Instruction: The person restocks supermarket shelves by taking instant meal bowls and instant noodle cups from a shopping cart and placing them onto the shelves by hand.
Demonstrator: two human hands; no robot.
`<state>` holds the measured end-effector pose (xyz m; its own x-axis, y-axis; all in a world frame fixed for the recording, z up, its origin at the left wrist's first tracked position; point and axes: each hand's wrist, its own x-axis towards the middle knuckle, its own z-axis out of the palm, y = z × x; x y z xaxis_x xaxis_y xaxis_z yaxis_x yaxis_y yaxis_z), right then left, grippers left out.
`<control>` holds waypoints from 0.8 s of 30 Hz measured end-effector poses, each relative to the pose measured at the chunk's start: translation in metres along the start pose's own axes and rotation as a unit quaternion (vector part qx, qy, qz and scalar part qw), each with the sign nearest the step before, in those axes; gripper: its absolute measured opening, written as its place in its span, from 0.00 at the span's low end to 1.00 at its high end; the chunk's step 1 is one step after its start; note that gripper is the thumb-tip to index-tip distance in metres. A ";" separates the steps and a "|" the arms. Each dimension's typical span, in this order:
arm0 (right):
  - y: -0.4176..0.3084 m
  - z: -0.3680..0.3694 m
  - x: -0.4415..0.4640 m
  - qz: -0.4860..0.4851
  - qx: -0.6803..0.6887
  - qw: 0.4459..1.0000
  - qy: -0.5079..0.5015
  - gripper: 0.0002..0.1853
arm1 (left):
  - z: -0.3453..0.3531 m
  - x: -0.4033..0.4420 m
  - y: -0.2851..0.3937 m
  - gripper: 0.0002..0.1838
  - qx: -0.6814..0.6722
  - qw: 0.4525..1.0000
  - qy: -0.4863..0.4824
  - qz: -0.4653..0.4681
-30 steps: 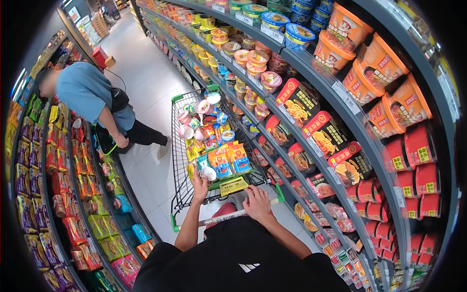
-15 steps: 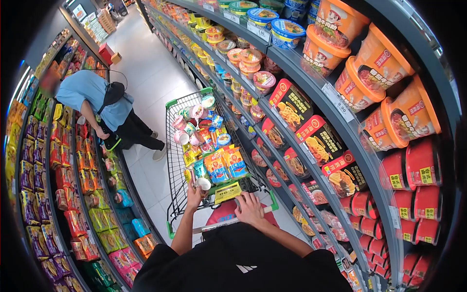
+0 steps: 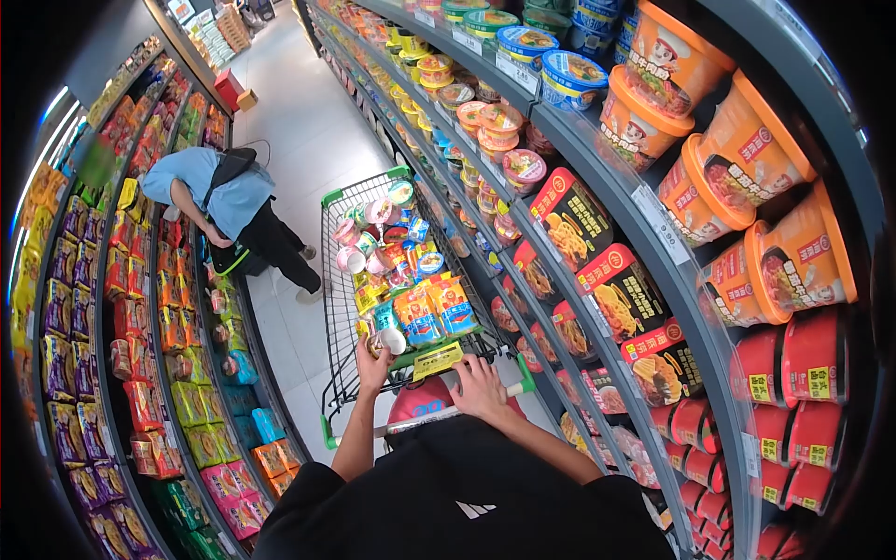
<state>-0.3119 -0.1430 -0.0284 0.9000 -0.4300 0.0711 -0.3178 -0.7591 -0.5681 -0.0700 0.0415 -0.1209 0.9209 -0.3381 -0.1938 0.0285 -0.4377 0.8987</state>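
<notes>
A cup with a round white end (image 3: 393,342) is gripped in my left hand (image 3: 372,366), just over the near left part of the shopping cart (image 3: 329,280). My right hand (image 3: 482,386) has its fingertips on the right end of a yellow price tag (image 3: 438,360) with large black digits, above the cart's handle side. In front of both hands, the cart's basket carries blue-and-orange noodle packets (image 3: 419,315), yellow packets (image 3: 368,297) and several instant noodle cups (image 3: 350,259).
Shelves of orange noodle tubs (image 3: 752,140), red bowls (image 3: 810,359) and black boxes (image 3: 621,289) line my right. Packets (image 3: 61,317) fill the left shelves. A person in a blue shirt (image 3: 219,187) bends at the left shelf, beside the cart. Tiled floor (image 3: 289,103) runs ahead between the shelves.
The view has shifted slightly, so the shelves and person appear farther right. The person's arm is drawn in closer to the body. My hands keep the cup and the price tag, slightly higher in view.
</notes>
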 end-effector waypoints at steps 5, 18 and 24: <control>0.008 -0.003 0.036 -0.004 0.015 1.000 -0.007 0.24 | 0.006 0.026 0.017 0.42 0.008 0.999 -0.008 0.038; 0.000 0.008 0.172 -0.025 -0.007 0.999 0.019 0.21 | 0.001 0.172 0.016 0.42 -0.080 0.996 -0.030 0.021; -0.013 0.018 0.241 -0.049 -0.020 0.993 0.101 0.17 | -0.008 0.250 0.027 0.41 -0.054 0.996 -0.024 0.059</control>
<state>-0.0861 -0.2282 -0.0187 0.8502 -0.4392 0.2903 -0.2464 -0.8193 -0.5177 0.1643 -0.0476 -0.1422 0.9010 -0.4223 -0.0997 -0.0353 -0.3003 0.9532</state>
